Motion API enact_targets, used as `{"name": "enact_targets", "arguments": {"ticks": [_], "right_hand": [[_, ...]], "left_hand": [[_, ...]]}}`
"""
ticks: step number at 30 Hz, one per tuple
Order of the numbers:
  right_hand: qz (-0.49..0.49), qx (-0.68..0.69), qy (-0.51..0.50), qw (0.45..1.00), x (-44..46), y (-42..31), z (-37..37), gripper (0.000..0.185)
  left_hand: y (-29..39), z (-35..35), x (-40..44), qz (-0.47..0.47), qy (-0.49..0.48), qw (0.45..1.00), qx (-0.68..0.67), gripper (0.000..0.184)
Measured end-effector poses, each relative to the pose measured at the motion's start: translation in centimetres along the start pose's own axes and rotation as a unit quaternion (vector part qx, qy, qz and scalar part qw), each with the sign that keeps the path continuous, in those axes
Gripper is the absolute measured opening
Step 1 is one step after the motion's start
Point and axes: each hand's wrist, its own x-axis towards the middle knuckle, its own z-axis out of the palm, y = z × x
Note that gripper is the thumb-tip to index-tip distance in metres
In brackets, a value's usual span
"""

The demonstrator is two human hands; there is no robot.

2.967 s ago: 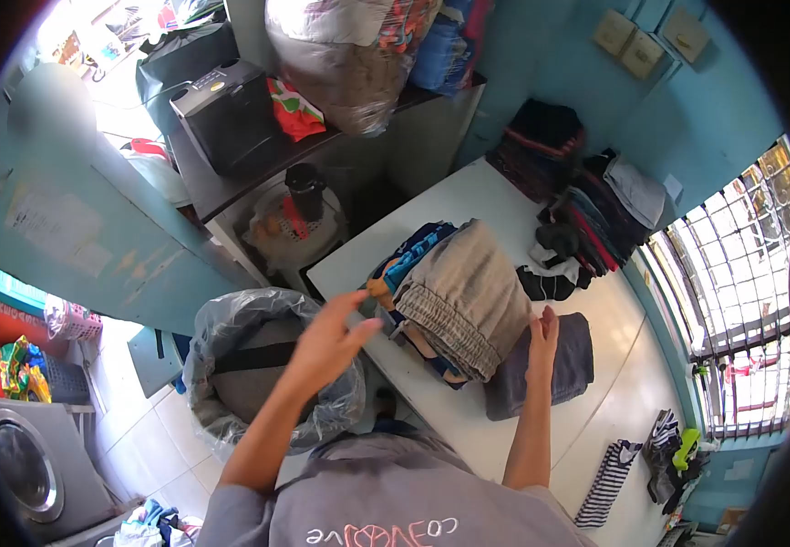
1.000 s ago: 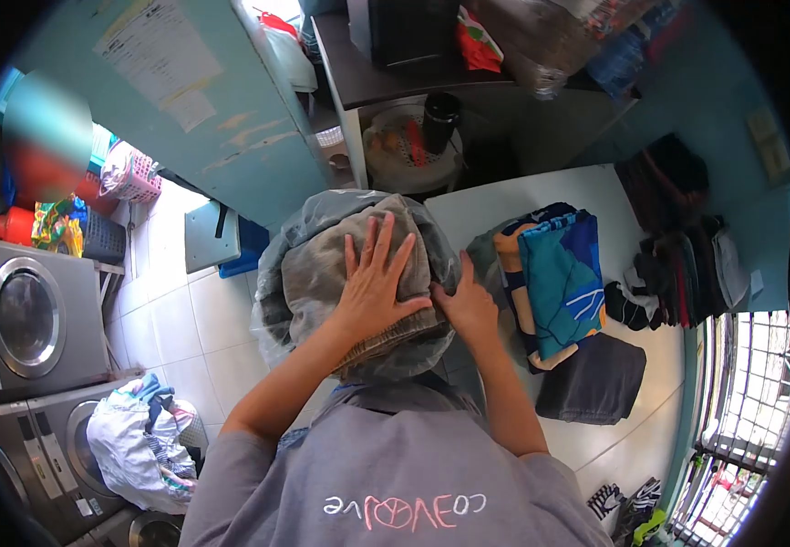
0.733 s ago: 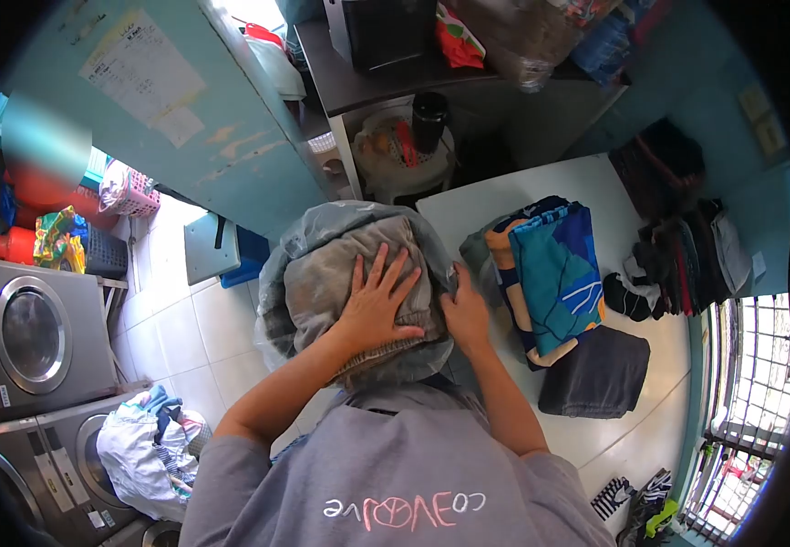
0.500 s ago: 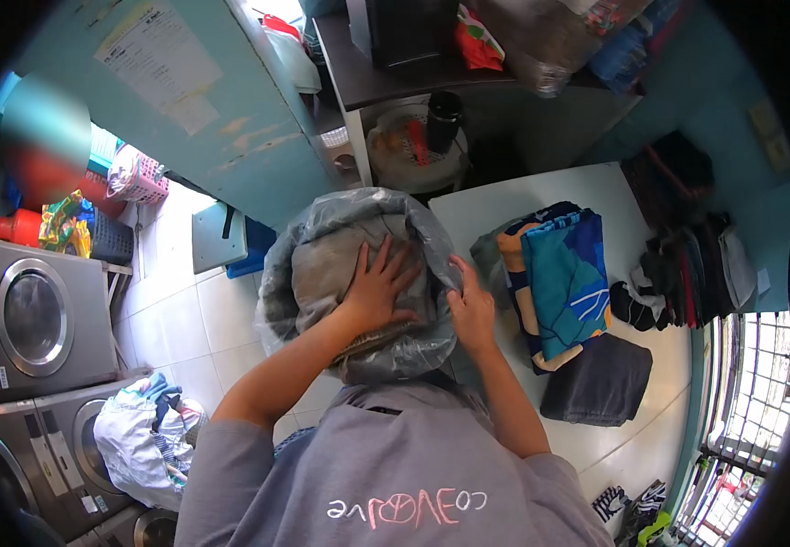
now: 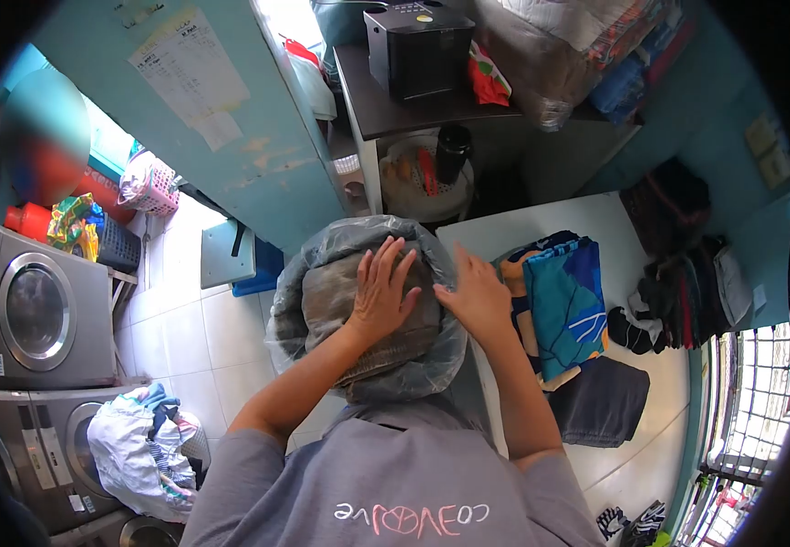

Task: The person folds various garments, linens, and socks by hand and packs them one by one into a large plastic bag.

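A clear plastic bag stands open in front of me, its rim rolled around a stack of folded brown-grey clothes. My left hand is over the top of the clothes, fingers stretched out; whether it presses on them I cannot tell. At the bag's right side is my right hand, open and slightly blurred, holding nothing. Just right of it, folded blue and teal patterned clothes lie on the white table. A folded dark grey garment sits nearer to me.
Front-loading washers are stacked at left, with a heap of white and blue laundry beside them. Dark folded clothes line the table's right side. Behind the bag are a dark shelf and a black box.
My right hand has let go of the bag's right rim and opened above it. The left hand's fingers have drawn closer together. The view has shifted, so everything appears lower.
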Motion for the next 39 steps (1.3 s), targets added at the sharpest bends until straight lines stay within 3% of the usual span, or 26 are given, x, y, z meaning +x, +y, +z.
{"name": "enact_targets", "arguments": {"ticks": [2, 4, 7, 11, 13, 17, 19, 20, 22, 23, 25, 26, 28, 29, 31, 34, 35, 36, 38, 39], "right_hand": [[-0.005, -0.012, -0.022, 1.000, 2.2, -0.7, 1.5, 0.063], [0.037, -0.026, -0.152, 0.987, 3.9, -0.6, 3.6, 0.063], [0.059, -0.035, -0.177, 0.982, 5.6, 0.0, 5.4, 0.059], [0.017, 0.013, -0.135, 0.991, 5.3, 0.2, 4.8, 0.053], [0.036, 0.013, -0.114, 0.993, 4.8, -0.5, 4.3, 0.051], [0.013, 0.002, -0.105, 0.994, 5.1, -0.1, 3.3, 0.051], [0.083, -0.051, -0.220, 0.971, 5.7, -1.4, 0.0, 0.050], [0.066, -0.042, -0.233, 0.969, 5.5, -2.4, -0.7, 0.050], [-0.088, -0.078, 0.043, 0.992, 4.1, -3.7, -1.5, 0.057], [-0.095, -0.070, 0.039, 0.992, 3.4, -4.4, -0.7, 0.057], [-0.251, 0.124, -0.074, 0.957, 1.6, -6.6, 1.4, 0.067], [-0.286, 0.094, -0.103, 0.948, 0.4, -8.1, 2.6, 0.069], [-0.325, 0.063, -0.136, 0.934, -1.3, -10.6, 5.2, 0.072], [-0.332, 0.090, -0.164, 0.925, -1.9, -11.5, 6.4, 0.075], [-0.343, 0.115, -0.200, 0.911, -2.5, -11.9, 7.4, 0.079], [-0.364, 0.104, -0.228, 0.897, -2.3, -12.2, 8.4, 0.082], [-0.366, 0.094, -0.231, 0.896, -2.3, -12.1, 8.7, 0.081], [-0.369, 0.083, -0.235, 0.895, -2.4, -12.0, 9.0, 0.080], [-0.376, 0.053, -0.231, 0.896, -2.6, -11.6, 10.2, 0.078], [-0.380, 0.025, -0.225, 0.897, -2.6, -11.3, 11.0, 0.076]], "left_hand": [[-0.2, 0.9, 0.2, 0.005, -0.021, 1.000, 0.010, 0.072], [-0.5, 2.1, 0.1, 0.010, -0.043, 0.999, 0.019, 0.071], [0.0, 2.8, -1.1, 0.021, -0.088, 0.993, 0.076, 0.075], [0.1, 3.0, -0.9, 0.030, -0.101, 0.993, 0.061, 0.070], [0.0, 3.7, -1.0, 0.009, -0.189, 0.981, 0.030, 0.060], [-0.4, 5.5, 0.3, -0.039, -0.202, 0.978, 0.018, 0.050], [-1.2, 4.6, 1.0, -0.069, -0.156, 0.975, -0.144, 0.043], [-0.9, 2.2, 1.1, -0.114, -0.071, 0.939, -0.318, 0.038], [-0.8, -4.3, 0.2, -0.095, 0.101, 0.966, -0.217, 0.036], [-1.5, -6.8, -1.3, -0.150, 0.146, 0.969, -0.130, 0.036], [-3.3, -10.2, -5.5, -0.249, 0.205, 0.946, 0.030, 0.037], [-4.3, -10.7, -7.7, -0.296, 0.219, 0.924, 0.104, 0.038], [-5.3, -9.9, -12.4, -0.507, 0.102, 0.853, 0.070, 0.050], [-5.4, -9.7, -13.2, -0.512, 0.103, 0.850, 0.069, 0.050], [-5.1, -9.1, -14.8, -0.638, -0.090, 0.761, -0.080, 0.061], [-4.4, -7.7, -15.9, -0.643, -0.151, 0.745, -0.094, 0.059], [-4.5, -7.4, -16.1, -0.630, -0.158, 0.757, -0.079, 0.046], [-4.5, -7.0, -16.6, -0.633, -0.158, 0.754, -0.082, 0.046], [-4.4, -7.0, -16.8, -0.527, -0.159, 0.834, -0.039, 0.038], [-4.1, -7.1, -16.9, -0.527, -0.159, 0.834, -0.039, 0.038]]}}
